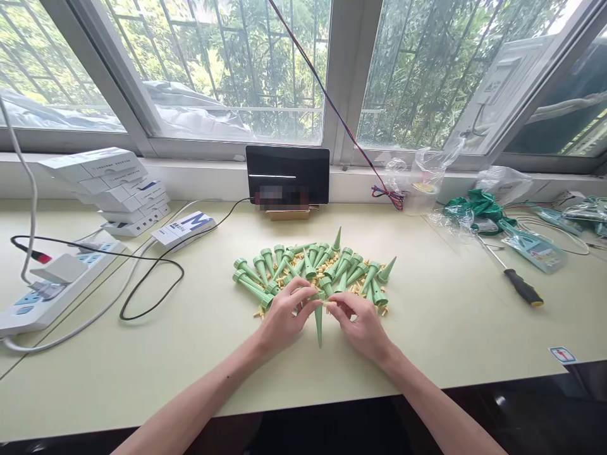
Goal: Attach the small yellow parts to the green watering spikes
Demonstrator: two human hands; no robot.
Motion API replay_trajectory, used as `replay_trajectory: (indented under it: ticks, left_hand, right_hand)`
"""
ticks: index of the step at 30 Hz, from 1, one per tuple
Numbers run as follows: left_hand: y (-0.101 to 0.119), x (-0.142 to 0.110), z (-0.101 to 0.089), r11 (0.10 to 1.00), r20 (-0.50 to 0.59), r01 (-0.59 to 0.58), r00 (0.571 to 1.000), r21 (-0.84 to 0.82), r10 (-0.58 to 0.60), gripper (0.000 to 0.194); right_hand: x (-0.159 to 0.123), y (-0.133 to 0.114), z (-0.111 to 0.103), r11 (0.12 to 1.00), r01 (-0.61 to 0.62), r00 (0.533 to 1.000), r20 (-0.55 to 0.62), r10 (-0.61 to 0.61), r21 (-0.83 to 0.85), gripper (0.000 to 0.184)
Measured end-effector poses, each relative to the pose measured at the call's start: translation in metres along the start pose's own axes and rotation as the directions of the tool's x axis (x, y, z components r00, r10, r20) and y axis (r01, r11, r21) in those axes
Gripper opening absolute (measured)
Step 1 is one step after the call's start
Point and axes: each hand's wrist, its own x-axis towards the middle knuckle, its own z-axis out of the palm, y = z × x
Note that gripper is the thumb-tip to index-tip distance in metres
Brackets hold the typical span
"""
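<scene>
A heap of green cone-shaped spikes [303,265] lies mixed with small yellow pieces [353,287] on the pale table [199,354]. My left hand [284,314] is closed round the wide end of one green spike [318,325], whose tip points toward me. My right hand [360,322] pinches a small yellow piece [327,304] right at that spike's open end. Both hands meet at the near edge of the heap.
A dark tablet [288,175] stands on a stand behind the heap. White boxes [118,189], a power strip [52,284] and a black cable [147,278] lie to the left. A screwdriver [515,278], plastic bags [427,177] and green packets [478,212] lie to the right.
</scene>
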Motion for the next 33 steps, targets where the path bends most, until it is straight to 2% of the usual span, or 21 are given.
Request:
replay_trajectory:
  ticks: [8,15,23,26,30,33]
  left_hand:
    - [0.0007,0.0015,-0.0004,1.000,-0.030,0.016,0.999,0.023,-0.016,0.011]
    - [0.0002,0.0006,-0.0002,1.000,-0.010,0.000,1.000,0.015,0.000,0.011]
    - [0.0003,0.0002,-0.0005,1.000,-0.001,-0.015,1.000,0.013,0.015,0.011]
    - [0.0002,0.0004,-0.0002,1.000,0.003,-0.006,1.000,0.020,0.006,0.012]
    - [0.0004,0.0011,-0.0006,0.999,-0.020,0.011,1.000,0.032,-0.011,0.011]
    - [0.0004,0.0016,-0.0012,0.999,-0.036,0.022,0.999,0.045,-0.020,0.011]
  right_hand:
    - [-0.0006,-0.0003,-0.0006,0.999,0.038,0.999,-0.001,-0.038,0.022,0.016]
    - [0.0002,-0.0008,-0.0006,0.999,0.017,0.999,0.031,-0.018,0.038,0.018]
    - [0.0000,0.0002,-0.0012,0.999,0.026,0.998,0.057,-0.024,-0.031,0.031]
    - [0.0002,-0.0002,-0.0014,1.000,0.003,0.998,0.062,-0.002,-0.009,0.034]
    - [0.0000,-0.0013,-0.0015,0.998,-0.038,0.999,0.041,0.036,0.050,0.024]
    - [-0.0003,-0.0024,-0.0015,0.998,-0.025,0.999,0.023,0.024,0.065,0.021]
